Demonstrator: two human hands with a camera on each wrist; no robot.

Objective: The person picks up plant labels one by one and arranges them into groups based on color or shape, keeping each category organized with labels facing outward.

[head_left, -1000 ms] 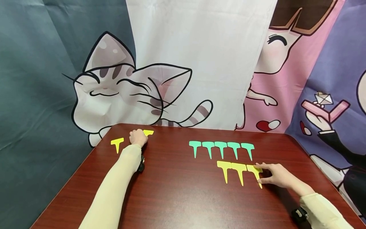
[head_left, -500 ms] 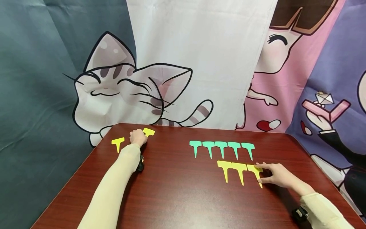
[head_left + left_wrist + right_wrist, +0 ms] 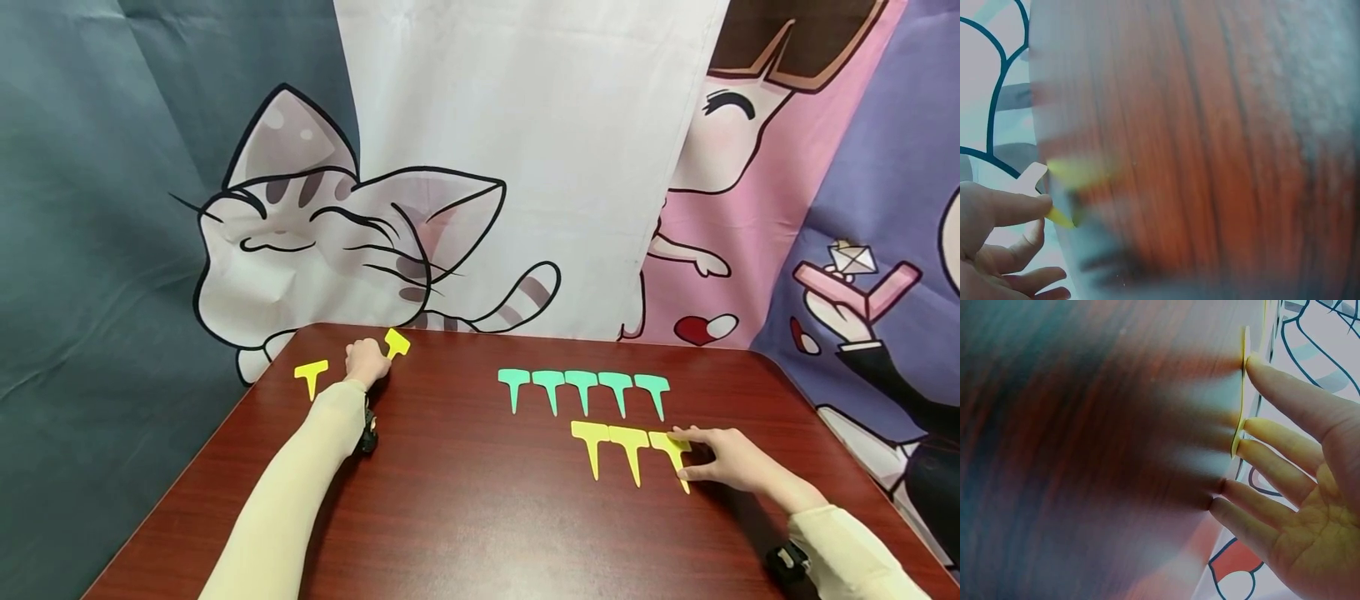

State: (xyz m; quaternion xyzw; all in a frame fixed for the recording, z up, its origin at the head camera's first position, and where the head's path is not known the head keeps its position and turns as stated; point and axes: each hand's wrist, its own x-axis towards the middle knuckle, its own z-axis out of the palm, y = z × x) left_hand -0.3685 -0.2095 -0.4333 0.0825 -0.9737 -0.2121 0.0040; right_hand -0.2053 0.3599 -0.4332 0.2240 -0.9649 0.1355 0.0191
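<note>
My left hand [image 3: 367, 362] is at the far left of the table, pinching a yellow T-shaped plant label [image 3: 397, 342] by its stem. In the left wrist view, thumb and finger hold that stem just above the tabletop. Left of this hand lies another yellow plant label [image 3: 311, 377]. On the right, my right hand [image 3: 723, 458] rests its fingertips on the rightmost yellow plant label [image 3: 670, 447] of a row of three. Its fingers [image 3: 1279, 469] are spread and fairly straight in the right wrist view, touching the flat label.
Several green plant labels [image 3: 582, 382] lie in a row behind the yellow row, which also includes a middle label [image 3: 630, 440] and a left label [image 3: 591, 433]. The brown table [image 3: 465, 517] ends at a cartoon-printed cloth [image 3: 562, 167].
The pinched yellow label has turned, its head swinging up and away from the table's front. The left hand has shifted very slightly. The right hand keeps its place.
</note>
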